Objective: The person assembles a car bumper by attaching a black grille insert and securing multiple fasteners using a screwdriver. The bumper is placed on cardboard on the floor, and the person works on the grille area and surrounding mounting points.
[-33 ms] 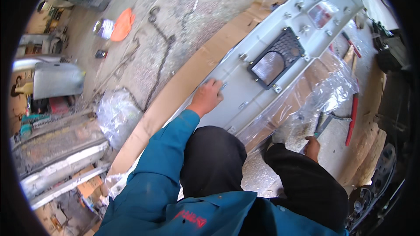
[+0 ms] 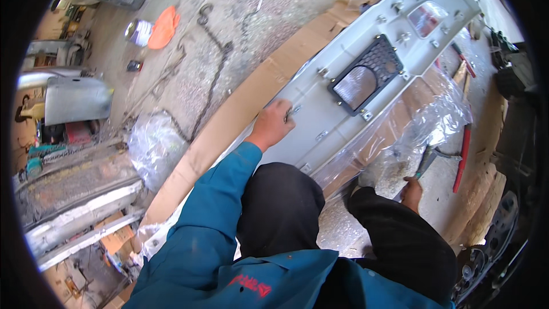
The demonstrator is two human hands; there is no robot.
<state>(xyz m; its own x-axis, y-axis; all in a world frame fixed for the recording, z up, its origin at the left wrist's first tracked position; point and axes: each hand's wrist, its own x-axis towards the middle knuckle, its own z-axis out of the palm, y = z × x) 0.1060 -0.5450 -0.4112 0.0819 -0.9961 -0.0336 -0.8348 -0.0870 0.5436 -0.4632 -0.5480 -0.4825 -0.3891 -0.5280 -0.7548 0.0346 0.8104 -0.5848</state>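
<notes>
A long light-grey moulded panel point(image 2: 286, 144) lies diagonally before me, with metal clips and a black honeycomb grille point(image 2: 376, 62) fixed on it. My left hand point(image 2: 273, 126) is over its left edge, fingers curled together beside a small metal clip point(image 2: 296, 109). Something small and dark shows at the fingertips, too small to name. Low at the right, partly hidden behind my knee, my right hand point(image 2: 410, 193) is closed round the end of a grey two-armed hand tool point(image 2: 425, 162) with a green grip.
Brown cardboard point(image 2: 229, 111) and clear plastic film point(image 2: 437, 111) lie under the panel. A red-handled bar point(image 2: 462, 160) is at the right. On the floor to the left are a chain point(image 2: 213, 83), an orange cloth point(image 2: 164, 27), a tin point(image 2: 138, 32) and a crumpled plastic bag point(image 2: 155, 146).
My left fingers have curled in and drawn slightly back from the clip. The view has shifted a little. My right hand stays at the grey tool.
</notes>
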